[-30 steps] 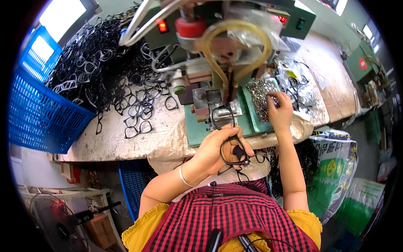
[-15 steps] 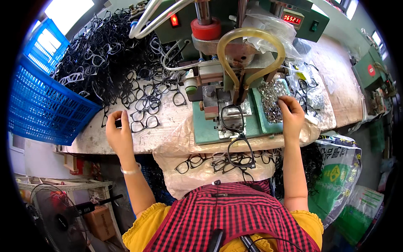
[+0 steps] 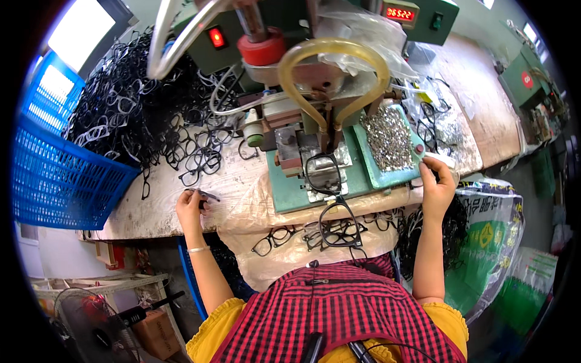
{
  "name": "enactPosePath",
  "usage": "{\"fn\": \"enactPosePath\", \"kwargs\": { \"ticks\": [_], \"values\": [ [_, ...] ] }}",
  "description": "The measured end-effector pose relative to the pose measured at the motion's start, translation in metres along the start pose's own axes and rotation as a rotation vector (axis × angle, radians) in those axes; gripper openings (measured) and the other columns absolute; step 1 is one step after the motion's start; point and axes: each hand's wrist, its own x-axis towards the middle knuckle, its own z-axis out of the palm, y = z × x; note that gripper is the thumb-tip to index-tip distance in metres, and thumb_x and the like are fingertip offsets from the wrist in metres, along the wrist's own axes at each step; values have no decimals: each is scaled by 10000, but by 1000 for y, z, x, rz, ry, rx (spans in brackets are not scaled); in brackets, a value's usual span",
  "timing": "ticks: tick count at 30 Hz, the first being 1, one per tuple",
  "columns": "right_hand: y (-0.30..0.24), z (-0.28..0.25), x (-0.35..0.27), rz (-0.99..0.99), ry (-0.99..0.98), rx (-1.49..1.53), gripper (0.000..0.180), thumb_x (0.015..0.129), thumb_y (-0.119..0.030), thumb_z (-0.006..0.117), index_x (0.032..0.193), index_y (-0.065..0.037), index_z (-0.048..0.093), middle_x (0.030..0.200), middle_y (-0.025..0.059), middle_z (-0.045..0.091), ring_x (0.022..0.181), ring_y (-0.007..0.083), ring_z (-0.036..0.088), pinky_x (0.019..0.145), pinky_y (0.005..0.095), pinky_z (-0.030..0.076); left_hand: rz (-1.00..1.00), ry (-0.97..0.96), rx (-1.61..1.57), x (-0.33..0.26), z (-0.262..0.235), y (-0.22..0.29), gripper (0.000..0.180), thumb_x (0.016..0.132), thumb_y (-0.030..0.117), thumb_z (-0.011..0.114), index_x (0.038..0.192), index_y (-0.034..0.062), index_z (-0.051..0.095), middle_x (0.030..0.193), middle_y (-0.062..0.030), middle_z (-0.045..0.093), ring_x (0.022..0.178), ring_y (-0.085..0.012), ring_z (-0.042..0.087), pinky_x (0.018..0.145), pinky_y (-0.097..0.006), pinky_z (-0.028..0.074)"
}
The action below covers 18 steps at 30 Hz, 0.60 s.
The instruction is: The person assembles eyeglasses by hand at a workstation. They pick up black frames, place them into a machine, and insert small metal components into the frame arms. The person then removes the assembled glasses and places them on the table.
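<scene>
While two hands (image 3: 192, 204) work | one frame (image 3: 324, 172) on press (image 3: 308, 181)

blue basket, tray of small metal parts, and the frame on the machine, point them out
blue basket (image 3: 60, 181), head view, its mesh side wall
tray of small metal parts (image 3: 387, 138), head view, the silvery heap
frame on the machine (image 3: 322, 172), head view, its black rim

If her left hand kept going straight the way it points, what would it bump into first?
Probably the loose black glasses frames lying just beyond the left hand on the table, before the big pile; depth is hard to judge.
</scene>
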Motion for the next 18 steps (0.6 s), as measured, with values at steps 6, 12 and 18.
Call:
{"fn": "enactPosePath", "kwargs": {
  "ticks": [6, 12, 18],
  "values": [
    [-83, 49, 4, -206, -313, 182, 138, 822, -7, 719, 960, -5, 728, 943, 72, 724, 907, 165, 674, 845, 301, 511, 115, -182, -696, -8, 47, 41, 78, 962, 121, 584, 1029, 85, 566, 901, -102, 671, 704, -184, 648, 590, -248, 518],
    [-104, 116, -1, -171, -363, 364, 312, 787, -34, 723, 1085, 3, 635, 902, 86, 702, 885, 144, 665, 831, 290, 510, 134, -261, -673, -31, 94, 29, 113, 1020, 148, 593, 1096, 68, 568, 981, -134, 675, 800, -226, 678, 684, -305, 563],
    [-106, 118, -10, -37, -320, 487, 389, 788, -10, 723, 1157, 12, 601, 972, 71, 684, 899, 127, 652, 844, 270, 497, 287, -228, -704, -43, 110, 40, 144, 1032, 140, 578, 1127, 38, 612, 1033, -138, 685, 876, -247, 691, 731, -317, 585]
  ]
}}
